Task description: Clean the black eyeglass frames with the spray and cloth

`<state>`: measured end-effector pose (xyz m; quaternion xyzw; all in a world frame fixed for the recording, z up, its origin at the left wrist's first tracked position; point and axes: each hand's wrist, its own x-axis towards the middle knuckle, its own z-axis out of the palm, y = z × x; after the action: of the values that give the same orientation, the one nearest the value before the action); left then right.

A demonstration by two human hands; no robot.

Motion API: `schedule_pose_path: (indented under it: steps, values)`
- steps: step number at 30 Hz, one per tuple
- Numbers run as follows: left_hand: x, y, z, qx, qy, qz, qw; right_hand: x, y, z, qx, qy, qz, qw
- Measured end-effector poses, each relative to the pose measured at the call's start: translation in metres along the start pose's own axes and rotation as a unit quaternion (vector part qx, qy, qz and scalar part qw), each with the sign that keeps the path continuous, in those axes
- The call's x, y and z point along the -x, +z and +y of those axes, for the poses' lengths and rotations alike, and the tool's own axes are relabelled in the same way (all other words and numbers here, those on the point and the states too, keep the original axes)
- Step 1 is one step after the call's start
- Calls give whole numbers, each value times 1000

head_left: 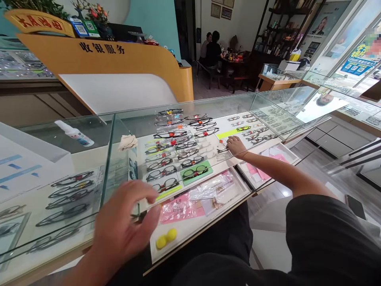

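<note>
My left hand [127,218] hovers in front of the glass display case [116,159], thumb and fingers apart, holding nothing. My right hand [236,147] reaches into the case, its fingers bent round a pair of eyeglasses [222,150] low over the white shelf; the hand partly hides the frame. Rows of eyeglasses [166,184] lie to the left of it, one pair [195,171] on a green card [206,173]. Just behind the right hand is a yellow-green strip [228,134], with yellow-green glasses [243,128] beside it.
Below the shelf, a pulled-out drawer [190,238] holds pink packets [178,208], clear plastic bags [212,186] and two yellow round pieces [166,238]. A white spray bottle [76,134] and a beige cloth [127,142] are at the left. Two people [212,49] sit at a table further back.
</note>
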<state>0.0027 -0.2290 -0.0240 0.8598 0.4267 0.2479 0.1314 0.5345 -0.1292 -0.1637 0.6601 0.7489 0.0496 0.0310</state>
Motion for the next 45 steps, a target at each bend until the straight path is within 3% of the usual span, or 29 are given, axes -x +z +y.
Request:
schedule_pose_path:
  steps: [3, 6, 11, 15, 20, 24, 31, 39, 45]
  values:
    - [-57, 50, -1, -4, 47, -71, 996, -18, 13, 28, 13, 17, 33, 999]
    - [-89, 91, -2, -93, 81, -109, 986, -39, 27, 46, 20, 33, 61, 997]
    - [-115, 120, 2, -176, 102, -124, 971, -77, 56, 65, 23, 55, 92, 994]
    - [-129, 126, 2, -123, 87, -121, 981, -105, 80, 80, 23, 71, 104, 992]
    - [-127, 128, -7, -89, 103, -76, 988, -136, 103, 97, 20, 97, 111, 989]
    - [-124, 126, -8, -94, 124, -45, 987, -164, 112, 114, 10, 82, 99, 992]
    - [-122, 123, -5, -94, 108, -58, 988, -206, 120, 140, -15, 69, 89, 994]
    - [-119, 120, 1, -105, 67, -67, 990, -227, 135, 141, -63, 64, 91, 992]
    - [-119, 119, 2, -99, 66, -56, 991, -233, 131, 143, -100, 77, 123, 984]
